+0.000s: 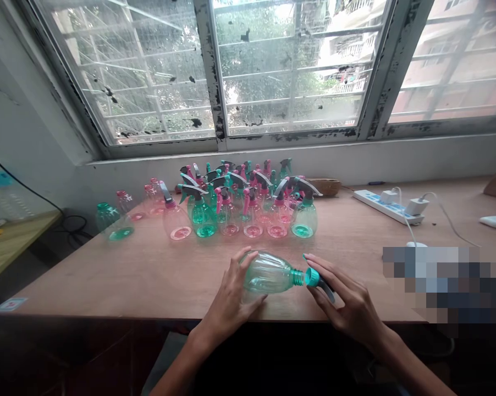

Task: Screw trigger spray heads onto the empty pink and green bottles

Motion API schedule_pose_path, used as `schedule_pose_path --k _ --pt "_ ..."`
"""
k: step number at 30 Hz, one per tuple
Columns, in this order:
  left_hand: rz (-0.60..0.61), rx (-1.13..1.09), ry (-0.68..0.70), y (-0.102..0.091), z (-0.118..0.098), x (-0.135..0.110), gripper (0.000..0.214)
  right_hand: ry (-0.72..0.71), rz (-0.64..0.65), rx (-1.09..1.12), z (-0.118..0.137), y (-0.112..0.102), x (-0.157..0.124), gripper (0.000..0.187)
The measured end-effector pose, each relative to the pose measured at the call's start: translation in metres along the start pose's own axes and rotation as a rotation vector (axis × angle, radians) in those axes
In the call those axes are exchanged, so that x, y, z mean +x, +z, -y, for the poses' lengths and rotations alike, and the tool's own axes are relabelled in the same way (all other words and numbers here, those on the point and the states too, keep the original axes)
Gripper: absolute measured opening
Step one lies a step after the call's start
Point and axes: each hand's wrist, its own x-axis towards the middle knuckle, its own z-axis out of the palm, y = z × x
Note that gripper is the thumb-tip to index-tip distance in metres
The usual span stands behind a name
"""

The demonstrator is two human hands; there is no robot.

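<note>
My left hand (234, 289) is wrapped round a clear green spray bottle (268, 273), which lies on its side above the table with its threaded neck pointing right. In my right hand (347, 297) is a green and black spray head (313, 276), its collar facing the bottle's mouth. A narrow gap shows between collar and neck. My right fingers hide part of the trigger. Beyond my hands stand several pink and green spray bottles (253, 220) with their heads on.
Bottles without heads, one green (114, 223) and several pink (126, 204), stand at the left. A white power strip (390, 206) with plugs and cables lies at the right, near a blurred patch. The wooden table (157, 275) runs up to the window wall.
</note>
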Motion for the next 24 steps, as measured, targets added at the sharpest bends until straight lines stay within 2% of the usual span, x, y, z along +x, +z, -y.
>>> schedule_pose_path --k 3,5,8,10,14,20,24 --pt "-0.055 -0.047 -0.043 0.001 0.001 -0.001 0.081 0.197 0.012 0.124 0.001 0.004 0.004 0.041" --pt "-0.095 -0.144 -0.082 0.001 0.003 -0.003 0.094 0.368 0.036 0.246 0.003 0.005 0.006 0.034" --pt "-0.121 -0.332 -0.149 -0.001 0.006 -0.005 0.109 0.623 0.047 0.576 0.005 0.005 0.009 0.033" --pt "-0.091 -0.401 -0.181 -0.003 0.006 -0.006 0.099 0.734 0.076 0.784 0.006 0.006 0.011 0.034" --pt "-0.044 -0.354 -0.194 -0.007 0.005 -0.004 0.083 0.791 0.131 0.956 0.003 0.008 0.013 0.034" --pt "0.026 -0.380 -0.145 -0.003 0.004 -0.005 0.095 0.844 0.162 0.897 0.002 0.005 0.016 0.040" --pt "0.033 -0.352 -0.135 -0.003 0.006 -0.007 0.105 0.812 0.195 0.883 0.002 0.005 0.017 0.038"
